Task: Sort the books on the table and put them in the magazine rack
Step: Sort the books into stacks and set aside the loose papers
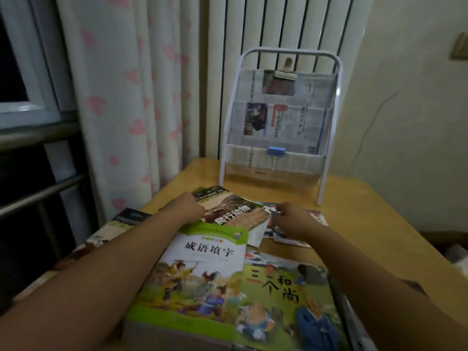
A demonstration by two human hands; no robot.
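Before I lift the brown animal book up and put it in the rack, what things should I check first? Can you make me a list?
1. Left hand on the brown animal book: ok, it grips the left edge.
2. Right hand on the same book: cannot tell; its curled fingers sit at the book's right corner, over a thin magazine.
3. Book free to lift: not ok, the green-topped book overlaps its near edge.
4. Path to the magazine rack: ok, bare table between.
5. Room in the rack: cannot tell; newspapers line the pockets.
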